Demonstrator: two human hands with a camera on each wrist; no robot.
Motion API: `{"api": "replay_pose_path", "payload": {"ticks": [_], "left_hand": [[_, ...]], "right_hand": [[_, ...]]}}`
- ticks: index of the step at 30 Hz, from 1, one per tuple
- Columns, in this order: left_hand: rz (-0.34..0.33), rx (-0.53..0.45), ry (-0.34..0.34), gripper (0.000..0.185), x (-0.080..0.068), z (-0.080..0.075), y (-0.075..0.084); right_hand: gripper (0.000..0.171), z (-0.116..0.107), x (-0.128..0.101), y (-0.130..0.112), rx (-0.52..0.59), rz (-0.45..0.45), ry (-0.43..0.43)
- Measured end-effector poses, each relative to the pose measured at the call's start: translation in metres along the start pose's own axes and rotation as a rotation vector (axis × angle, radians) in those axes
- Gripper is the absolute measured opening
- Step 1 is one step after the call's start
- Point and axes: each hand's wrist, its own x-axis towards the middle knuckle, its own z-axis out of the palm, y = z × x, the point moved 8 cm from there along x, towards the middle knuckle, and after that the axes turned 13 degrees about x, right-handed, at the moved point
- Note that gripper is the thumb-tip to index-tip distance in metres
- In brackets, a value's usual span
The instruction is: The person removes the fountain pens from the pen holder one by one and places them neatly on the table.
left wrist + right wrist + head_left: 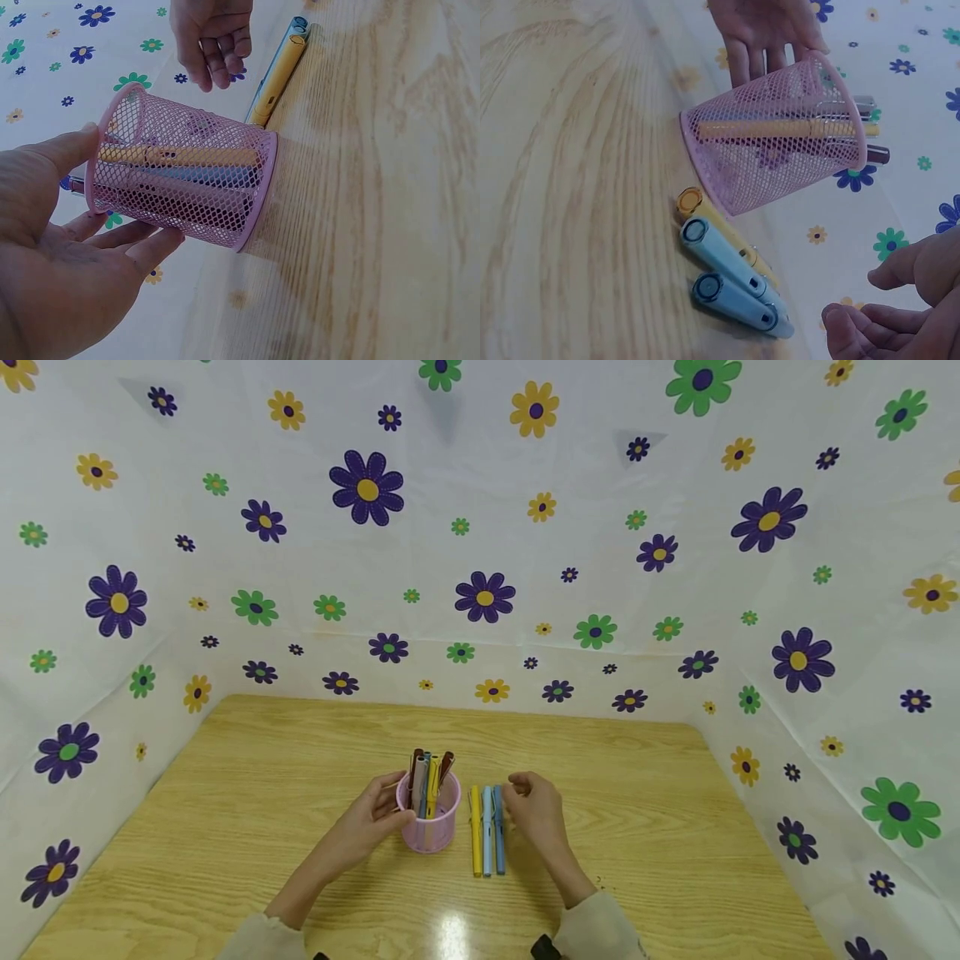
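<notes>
A pink mesh cup (433,832) (196,202) (759,161) stands upright on the wooden table (247,777), with several pens (427,770) sticking out of it. My left hand (381,812) (67,247) (761,34) holds the cup lightly, thumb on the rim and straight fingers against the side. Just right of the cup, three pens lie side by side: a yellow pen (476,837) (705,216), a light blue pen (487,837) (727,259) and a darker blue pen (498,832) (739,304). My right hand (525,802) (214,41) (900,311) hovers beside these with loosely curled fingers, holding nothing.
White sheets printed with flowers (480,593) wall in the table at the back and on both sides. Bare wood lies left of the cup and right of my right hand (660,827).
</notes>
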Motion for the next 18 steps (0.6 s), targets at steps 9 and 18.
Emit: {"api": "replay_pose_path", "payload": {"ticks": [9,18], "left_hand": [[0.032,0.014,-0.002,0.073,0.001,0.000,0.001],[0.027,0.011,-0.002,0.074,-0.001,0.000,0.001]], "right_hand": [[0.032,0.009,0.004,-0.013,0.061,-0.079,-0.044],[0.030,0.023,0.008,-0.021,0.117,-0.076,-0.061]]}}
